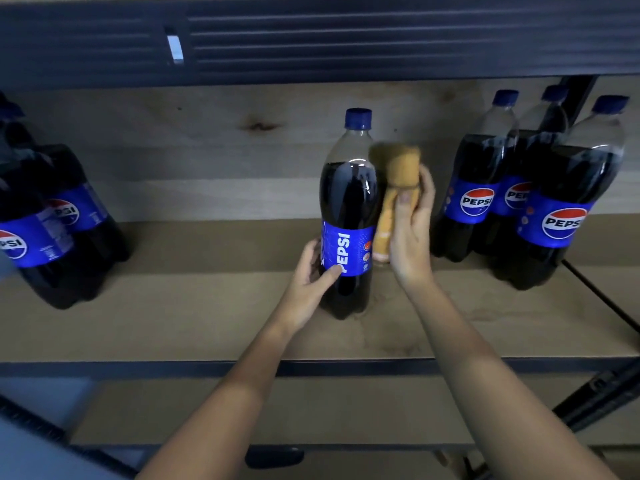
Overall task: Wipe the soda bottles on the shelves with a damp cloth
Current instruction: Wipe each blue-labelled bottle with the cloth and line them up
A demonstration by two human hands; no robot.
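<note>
Both hands work mid-shelf: the left hand [313,271] grips the lone bottle [348,216], the right hand [410,223] holds a tan cloth [394,188] just beside it. Left of the left hand, bare shelf board [194,299] runs wide until a cluster of two bottles [45,220] blocks the far end. Right of the right hand, only a narrow gap remains before three bottles [526,195] standing close together. Above the hands, the dark upper shelf [346,39] caps the headroom over the bottle caps. Behind them, a wooden back panel [207,150] closes the rear. Toward the person, the front strip of shelf and its dark edge [138,368] lie open.
</note>
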